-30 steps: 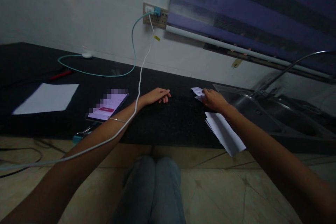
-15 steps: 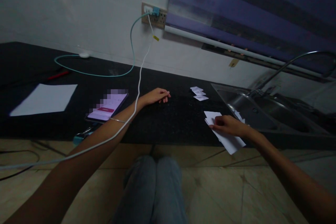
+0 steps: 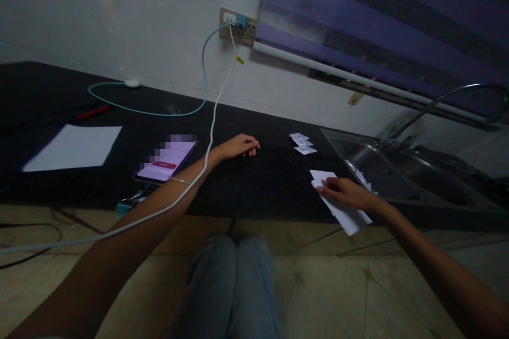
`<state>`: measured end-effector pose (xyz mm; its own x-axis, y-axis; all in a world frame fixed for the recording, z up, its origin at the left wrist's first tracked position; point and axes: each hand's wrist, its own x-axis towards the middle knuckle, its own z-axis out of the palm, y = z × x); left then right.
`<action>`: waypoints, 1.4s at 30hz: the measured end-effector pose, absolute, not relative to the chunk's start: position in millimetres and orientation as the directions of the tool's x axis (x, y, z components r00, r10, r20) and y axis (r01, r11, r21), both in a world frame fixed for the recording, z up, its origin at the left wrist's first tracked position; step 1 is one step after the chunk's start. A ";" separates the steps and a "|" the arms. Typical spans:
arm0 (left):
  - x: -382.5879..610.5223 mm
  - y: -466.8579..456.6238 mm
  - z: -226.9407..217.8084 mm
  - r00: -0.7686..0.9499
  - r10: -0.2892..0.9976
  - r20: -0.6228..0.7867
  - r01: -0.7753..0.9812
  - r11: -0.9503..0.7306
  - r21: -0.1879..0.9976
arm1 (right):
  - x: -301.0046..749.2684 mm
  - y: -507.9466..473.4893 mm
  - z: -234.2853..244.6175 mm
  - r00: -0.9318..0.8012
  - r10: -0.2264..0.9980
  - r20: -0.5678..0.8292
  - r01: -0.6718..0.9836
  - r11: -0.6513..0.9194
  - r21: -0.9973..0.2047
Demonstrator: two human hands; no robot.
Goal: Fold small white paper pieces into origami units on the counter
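On the black countertop (image 3: pixel 274 185), my left hand (image 3: pixel 238 146) rests with its fingers curled together, and nothing shows between them. My right hand (image 3: pixel 345 193) is closed on white paper sheets (image 3: pixel 350 220), thumb and fingers pinched near their left side. These sheets overlap and reach past the counter's front edge; the hand covers part of them. Several small folded paper pieces (image 3: pixel 303 143) lie in an overlapping row beyond the right hand. More white paper bits (image 3: pixel 365 182) sit behind the right wrist, by the sink's edge, partly hidden.
A lit phone (image 3: pixel 167 161) lies beside my left forearm, and a white sheet (image 3: pixel 75 145) is farther left. A white cable (image 3: pixel 212 135) crosses over that forearm from the wall socket (image 3: pixel 248 30). At the right is a steel sink (image 3: pixel 382 169) with a curved faucet (image 3: pixel 429 103).
The camera view has shifted slightly. Both hands keep nearly the same place and pose, with the right still on the paper sheets.
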<state>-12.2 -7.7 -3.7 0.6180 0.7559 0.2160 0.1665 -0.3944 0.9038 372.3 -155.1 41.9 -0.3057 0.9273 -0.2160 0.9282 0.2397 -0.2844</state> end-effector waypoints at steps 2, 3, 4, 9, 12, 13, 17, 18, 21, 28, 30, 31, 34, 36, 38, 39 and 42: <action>-12.2 -8.8 -3.0 0.610 0.766 0.203 0.177 -0.381 0.908 | 369.8 -155.9 40.7 -0.285 0.943 -0.172 0.936 0.234 -0.264; -12.1 -9.1 -2.9 0.605 0.772 0.195 0.181 -0.372 0.910 | 368.6 -156.5 39.8 -0.283 0.947 -0.151 0.936 0.239 -0.260; -12.0 -9.0 -3.1 0.599 0.778 0.190 0.185 -0.365 0.912 | 367.6 -157.3 38.9 -0.289 0.948 -0.130 0.934 0.249 -0.257; -11.9 -6.6 -6.0 0.616 0.757 0.217 0.151 -0.384 0.911 | 364.5 -163.7 36.7 -0.354 0.929 -0.107 0.928 0.335 -0.164; -11.9 -6.4 -5.9 0.612 0.761 0.215 0.158 -0.384 0.910 | 361.2 -169.2 35.8 -0.370 0.927 -0.067 0.925 0.360 -0.124; -11.7 -6.5 -5.5 0.608 0.766 0.209 0.167 -0.380 0.910 | 359.5 -171.1 35.1 -0.369 0.928 -0.040 0.924 0.362 -0.121; -11.2 -6.1 -5.4 0.603 0.773 0.197 0.177 -0.371 0.911 | 352.1 -178.9 31.1 -0.331 0.942 0.060 0.936 0.336 -0.101; -11.2 -5.6 -6.0 0.605 0.771 0.200 0.174 -0.373 0.911 | 350.8 -180.5 30.0 -0.311 0.947 0.081 0.945 0.317 -0.084; -11.8 -3.6 -8.4 0.615 0.757 0.218 0.158 -0.390 0.907 | 349.9 -183.1 28.0 -0.233 0.966 0.115 0.971 0.238 -0.026; -12.4 -3.8 -8.1 0.608 0.767 0.205 0.189 -0.391 0.901 | 358.5 -175.6 31.5 -0.293 0.953 0.071 0.920 0.302 -0.250; -12.0 -3.5 -7.9 0.611 0.764 0.210 0.188 -0.397 0.898 | 360.7 -174.1 32.4 -0.277 0.959 0.064 0.896 0.282 -0.342; -11.8 -3.2 -7.9 0.613 0.762 0.210 0.187 -0.398 0.898 | 361.9 -173.8 32.4 -0.265 0.962 0.062 0.888 0.269 -0.373; -11.7 -2.4 -8.1 0.620 0.758 0.203 0.188 -0.395 0.899 | 367.0 -173.9 31.2 -0.236 0.969 0.077 0.880 0.247 -0.405; -12.1 -2.4 -7.8 0.619 0.757 0.211 0.183 -0.400 0.898 | 370.9 -174.4 30.2 -0.225 0.971 0.084 0.879 0.240 -0.412; -12.6 -3.0 -7.3 0.621 0.752 0.221 0.176 -0.408 0.896 | 373.8 -175.0 29.8 -0.220 0.972 0.086 0.868 0.235 -0.437; -12.7 -3.5 -6.9 0.621 0.752 0.220 0.176 -0.407 0.896 | 374.4 -175.3 29.8 -0.222 0.972 0.080 0.859 0.234 -0.455; -12.8 -5.0 -6.1 0.614 0.762 0.207 0.178 -0.389 0.904 | 373.7 -175.5 28.7 -0.230 0.972 0.056 0.826 0.226 -0.516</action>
<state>-12.8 -5.0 -6.1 0.6142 0.7616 0.2068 0.1779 -0.3889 0.9039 373.7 -175.5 28.7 -0.2301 0.9716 0.0562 0.8262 0.2255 -0.5163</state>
